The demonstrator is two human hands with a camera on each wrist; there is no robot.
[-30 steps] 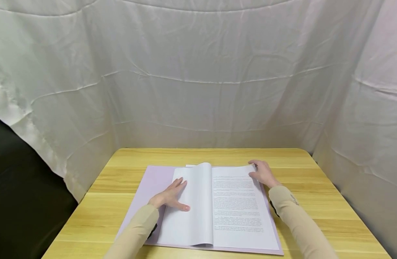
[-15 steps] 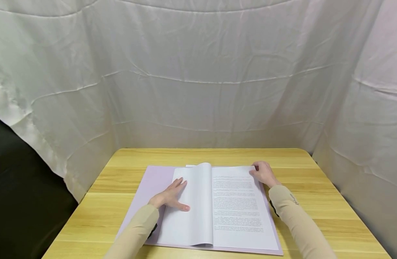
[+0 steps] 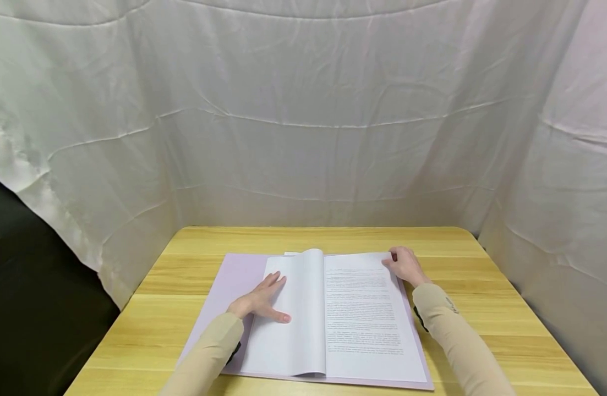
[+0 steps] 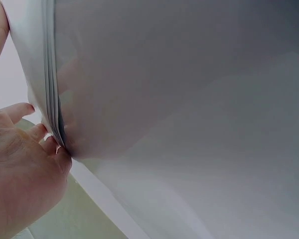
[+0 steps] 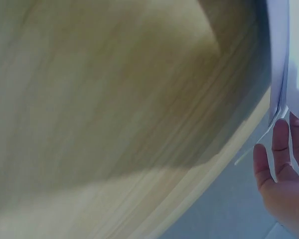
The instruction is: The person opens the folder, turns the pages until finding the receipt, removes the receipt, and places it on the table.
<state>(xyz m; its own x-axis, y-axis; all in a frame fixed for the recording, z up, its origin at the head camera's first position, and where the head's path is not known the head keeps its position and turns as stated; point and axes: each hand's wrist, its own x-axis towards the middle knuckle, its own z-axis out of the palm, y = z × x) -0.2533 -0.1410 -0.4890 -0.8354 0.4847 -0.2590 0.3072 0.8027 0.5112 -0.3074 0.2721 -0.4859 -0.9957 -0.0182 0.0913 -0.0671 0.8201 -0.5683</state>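
Note:
A lilac folder (image 3: 244,269) lies spread on the table, holding a stack of white pages. Turned pages (image 3: 303,313) curl over on the left, showing a blank side; the right-hand page (image 3: 362,313) carries printed text. My left hand (image 3: 260,301) rests on the turned pages with fingers spread and thumb out. In the left wrist view, the stack's layered edge (image 4: 51,74) meets the fingers of my left hand (image 4: 27,174). At the upper right corner, my right hand (image 3: 404,265) pinches the printed page, its corner slightly raised. The right wrist view shows fingers (image 5: 280,137) under the sheet.
The wooden table (image 3: 481,308) extends around the folder on all sides. Pale grey curtains (image 3: 303,137) hang behind and at both sides. Dark material (image 3: 31,286) shows at the lower left. A small white tab (image 3: 290,253) sticks out past the folder's far edge.
My right thumb and fingers have closed on the page corner, which has lifted a little and shifted slightly right. My left hand has stayed still.

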